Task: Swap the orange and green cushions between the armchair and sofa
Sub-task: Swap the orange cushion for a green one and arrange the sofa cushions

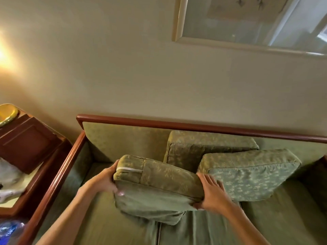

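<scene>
I hold a green patterned cushion (159, 184) by both ends, raised a little above the green sofa seat (106, 225). My left hand (106, 179) grips its left end near a white zip. My right hand (212, 193) clasps its right end. Behind it, a second green cushion (203, 144) leans on the sofa back. A third green cushion (251, 172) lies tilted to the right, touching my right hand's fingers. No orange cushion or armchair is in view.
The sofa has a red-brown wooden frame (159, 122) along its back and left arm. A wooden side table (26, 144) with a gold lamp base (7, 112) stands at the left. A framed picture (247, 23) hangs on the wall above.
</scene>
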Tool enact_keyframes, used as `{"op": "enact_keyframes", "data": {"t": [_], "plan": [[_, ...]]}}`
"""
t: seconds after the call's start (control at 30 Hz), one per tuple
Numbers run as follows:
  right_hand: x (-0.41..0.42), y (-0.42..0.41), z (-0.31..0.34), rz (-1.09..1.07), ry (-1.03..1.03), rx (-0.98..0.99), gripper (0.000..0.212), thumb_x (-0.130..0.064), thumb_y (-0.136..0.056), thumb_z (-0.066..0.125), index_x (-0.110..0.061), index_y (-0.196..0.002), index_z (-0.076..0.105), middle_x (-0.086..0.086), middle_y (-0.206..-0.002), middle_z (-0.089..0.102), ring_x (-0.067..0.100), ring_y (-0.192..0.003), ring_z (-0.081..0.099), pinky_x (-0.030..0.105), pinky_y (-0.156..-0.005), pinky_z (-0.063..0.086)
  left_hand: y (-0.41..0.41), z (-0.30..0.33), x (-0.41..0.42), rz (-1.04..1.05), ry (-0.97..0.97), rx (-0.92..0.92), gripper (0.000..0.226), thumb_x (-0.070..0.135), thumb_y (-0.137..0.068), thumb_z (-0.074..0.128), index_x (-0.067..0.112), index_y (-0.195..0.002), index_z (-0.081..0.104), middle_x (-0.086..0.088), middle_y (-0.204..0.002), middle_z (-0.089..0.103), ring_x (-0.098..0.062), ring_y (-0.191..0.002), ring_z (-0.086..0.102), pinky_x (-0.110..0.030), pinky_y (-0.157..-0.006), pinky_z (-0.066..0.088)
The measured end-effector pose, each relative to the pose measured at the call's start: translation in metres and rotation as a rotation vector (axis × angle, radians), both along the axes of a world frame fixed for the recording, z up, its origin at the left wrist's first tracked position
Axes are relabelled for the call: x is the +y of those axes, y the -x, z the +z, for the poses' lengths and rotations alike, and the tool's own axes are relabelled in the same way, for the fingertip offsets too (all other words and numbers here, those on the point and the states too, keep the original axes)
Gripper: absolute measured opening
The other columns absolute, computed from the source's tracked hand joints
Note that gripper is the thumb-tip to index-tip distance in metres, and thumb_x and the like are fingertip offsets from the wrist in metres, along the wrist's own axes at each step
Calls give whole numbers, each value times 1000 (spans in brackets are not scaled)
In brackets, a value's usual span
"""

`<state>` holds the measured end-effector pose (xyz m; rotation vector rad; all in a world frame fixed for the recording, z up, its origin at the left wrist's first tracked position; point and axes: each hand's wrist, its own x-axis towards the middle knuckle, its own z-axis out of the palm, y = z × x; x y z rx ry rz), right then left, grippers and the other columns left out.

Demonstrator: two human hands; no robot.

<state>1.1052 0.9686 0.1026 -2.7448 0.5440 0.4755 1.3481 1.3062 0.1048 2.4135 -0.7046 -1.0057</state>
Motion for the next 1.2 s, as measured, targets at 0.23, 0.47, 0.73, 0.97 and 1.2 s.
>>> {"op": "enact_keyframes", "data": {"t": [0.23,0.47,0.73,0.97,1.2], "plan": [[4,-20,2,41,15,125,142,-57,-58,87,-19,-155,-10,2,-162,5,29,-150,2,51,-120,8,29,51,-87,-83,-265,-385,147,40,-64,92,14,-155,-21,-35,-159,-8,-51,-148,-1,-57,-122,6],[17,-13,-16,10,-51,-82,115,-54,-75,74,-21,-157,1,2,-165,5,23,-151,5,47,-122,16,142,14,-205,-473,-153,-552,131,28,-76,81,11,-152,-25,-34,-157,-16,-44,-147,-19,-59,-112,-24],[5,37,-4,13,-118,-26,96,-46,-84,70,-20,-156,13,0,-161,23,16,-148,21,40,-121,18,192,-5,-228,-610,-49,-574,126,23,-72,86,20,-157,-7,-23,-150,36,-39,-143,26,-53,-122,6],[33,-9,130,342,-1,-264,61,-42,-86,69,-23,-138,44,-4,-136,54,11,-112,54,29,-104,41,136,96,-166,-399,432,-504,114,34,-69,89,26,-156,16,3,-133,60,-14,-116,53,-37,-108,35],[139,-72,78,391,-24,-268,57,-42,-76,69,-16,-124,53,5,-134,51,22,-126,39,47,-111,29,96,40,-57,-127,476,-234,99,-1,-76,60,49,-150,15,8,-116,69,-15,-95,68,-39,-77,53]]}}
